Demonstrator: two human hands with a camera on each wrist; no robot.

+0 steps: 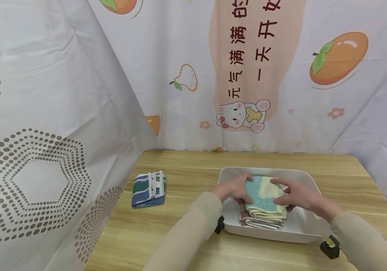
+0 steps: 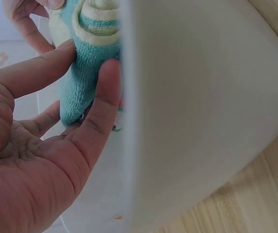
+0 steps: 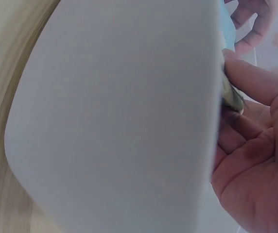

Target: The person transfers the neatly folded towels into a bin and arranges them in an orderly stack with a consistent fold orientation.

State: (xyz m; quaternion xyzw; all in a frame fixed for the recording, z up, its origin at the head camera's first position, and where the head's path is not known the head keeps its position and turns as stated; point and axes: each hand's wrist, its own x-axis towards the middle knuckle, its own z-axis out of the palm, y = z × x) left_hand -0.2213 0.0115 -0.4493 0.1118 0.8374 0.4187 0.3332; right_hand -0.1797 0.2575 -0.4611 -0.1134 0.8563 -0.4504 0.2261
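A folded teal and cream towel (image 1: pixel 262 194) lies on top of other folded cloth (image 1: pixel 259 224), brownish and striped, inside a white plastic bin (image 1: pixel 271 235). My left hand (image 1: pixel 235 187) grips its left side, and my right hand (image 1: pixel 298 195) grips the right side. In the left wrist view, thumb and fingers of the left hand (image 2: pixel 46 155) close round the folded teal edge (image 2: pixel 88 68). The right wrist view has the right hand (image 3: pixel 260 160) pinching the towel's edge (image 3: pixel 232 97), partly hidden behind the bin's wall (image 3: pixel 114 116).
Left of the bin, a folded towel (image 1: pixel 146 192) with blue, green and white stripes lies on the wooden table (image 1: pixel 186 169). A printed white curtain (image 1: pixel 179 124) hangs behind the table, and another sheet (image 1: pixel 51 113) hangs along the left side.
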